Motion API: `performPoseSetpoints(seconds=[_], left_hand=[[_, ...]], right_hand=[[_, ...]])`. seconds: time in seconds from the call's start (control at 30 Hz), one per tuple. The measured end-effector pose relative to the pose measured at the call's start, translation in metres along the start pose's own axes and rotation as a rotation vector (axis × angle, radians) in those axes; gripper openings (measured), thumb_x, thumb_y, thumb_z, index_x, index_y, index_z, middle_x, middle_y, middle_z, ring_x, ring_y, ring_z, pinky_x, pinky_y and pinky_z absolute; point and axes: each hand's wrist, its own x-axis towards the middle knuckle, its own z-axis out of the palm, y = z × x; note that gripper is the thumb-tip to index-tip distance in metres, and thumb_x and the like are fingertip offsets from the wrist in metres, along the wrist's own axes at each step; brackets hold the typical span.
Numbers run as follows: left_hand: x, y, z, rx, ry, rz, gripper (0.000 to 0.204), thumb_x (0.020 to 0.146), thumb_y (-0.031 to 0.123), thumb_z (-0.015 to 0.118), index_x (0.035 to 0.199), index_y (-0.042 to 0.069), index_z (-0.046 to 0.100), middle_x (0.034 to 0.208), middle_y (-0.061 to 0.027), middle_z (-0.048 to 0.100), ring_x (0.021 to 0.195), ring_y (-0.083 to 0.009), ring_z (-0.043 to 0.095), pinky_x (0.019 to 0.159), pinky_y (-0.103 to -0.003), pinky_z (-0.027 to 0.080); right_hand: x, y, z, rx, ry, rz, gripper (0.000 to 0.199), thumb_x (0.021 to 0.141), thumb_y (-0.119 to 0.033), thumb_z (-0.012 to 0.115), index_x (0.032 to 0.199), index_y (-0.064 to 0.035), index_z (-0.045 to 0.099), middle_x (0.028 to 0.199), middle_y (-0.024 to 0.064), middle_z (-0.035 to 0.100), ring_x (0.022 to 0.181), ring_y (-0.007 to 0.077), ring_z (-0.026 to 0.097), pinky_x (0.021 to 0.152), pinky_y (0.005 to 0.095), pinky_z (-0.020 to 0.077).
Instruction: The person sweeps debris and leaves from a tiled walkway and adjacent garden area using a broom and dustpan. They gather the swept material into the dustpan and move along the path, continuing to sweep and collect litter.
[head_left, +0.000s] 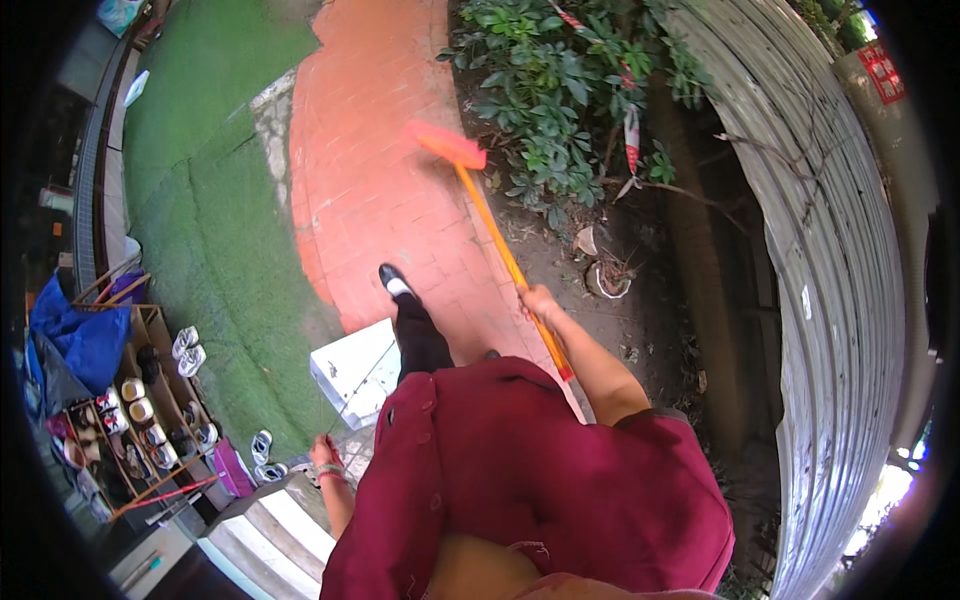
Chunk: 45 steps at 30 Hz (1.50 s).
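The orange broom (480, 210) is slanting across the centre of the frame, its red head hanging over the red brick path (370, 190). The right hand (540, 302) is wrapping its grip fully closed around the lower handle. The left hand (325, 455), lower left, is hanging beside the steps; I cannot tell how far its grip is open. Green turf (200, 200) is lying left, shrubs (560, 90) and a corrugated metal fence (840, 250) right
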Motion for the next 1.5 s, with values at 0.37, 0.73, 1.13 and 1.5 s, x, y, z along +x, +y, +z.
performPoseSetpoints(seconds=[0.37, 0.73, 1.13, 1.5], left_hand=[[0.119, 0.256, 0.190, 0.148, -0.148, -0.105, 0.020, 0.077, 0.020, 0.049, 0.061, 0.008, 0.050, 0.050, -0.0012, 0.045, 0.039, -0.0121, 0.040, 0.036, -0.023, 0.031], [0.165, 0.499, 0.333, 0.571, -0.256, 0.110, 0.025, 0.077, 0.024, 0.050, 0.058, 0.009, 0.050, 0.048, -0.0006, 0.043, 0.035, -0.0099, 0.034, 0.031, -0.023, 0.024], [0.244, 0.633, 0.547, 0.878, -0.452, 0.418, 0.024, 0.078, 0.025, 0.051, 0.061, 0.009, 0.050, 0.054, 0.0032, 0.044, 0.049, -0.0056, 0.037, 0.044, -0.021, 0.027], [0.281, 0.680, 0.752, 1.224, -0.790, 0.771, 0.035, 0.079, 0.036, 0.049, 0.069, 0.003, 0.054, 0.058, -0.0046, 0.050, 0.056, -0.0121, 0.045, 0.053, -0.028, 0.037]], right_hand=[[0.179, -0.191, 0.023, 0.114, 0.431, 0.037, 0.041, 0.082, -0.036, 0.047, 0.063, 0.0003, 0.048, 0.044, 0.0076, 0.044, 0.030, 0.0164, 0.041, 0.029, 0.0298, 0.0316], [0.291, -0.271, 0.026, 0.467, 0.440, 0.360, 0.040, 0.084, -0.035, 0.044, 0.060, -0.0032, 0.044, 0.045, 0.0053, 0.040, 0.033, 0.0146, 0.036, 0.031, 0.0291, 0.0323], [0.136, -0.284, 0.055, 0.402, 0.440, 0.333, 0.035, 0.082, -0.040, 0.047, 0.065, -0.0098, 0.040, 0.044, -0.0030, 0.034, 0.032, 0.0071, 0.033, 0.029, 0.0224, 0.0267], [0.350, -0.331, 0.108, 0.781, 0.596, 0.549, 0.037, 0.082, -0.043, 0.046, 0.067, -0.0099, 0.037, 0.045, -0.0016, 0.032, 0.033, 0.0097, 0.031, 0.030, 0.0246, 0.0274]])
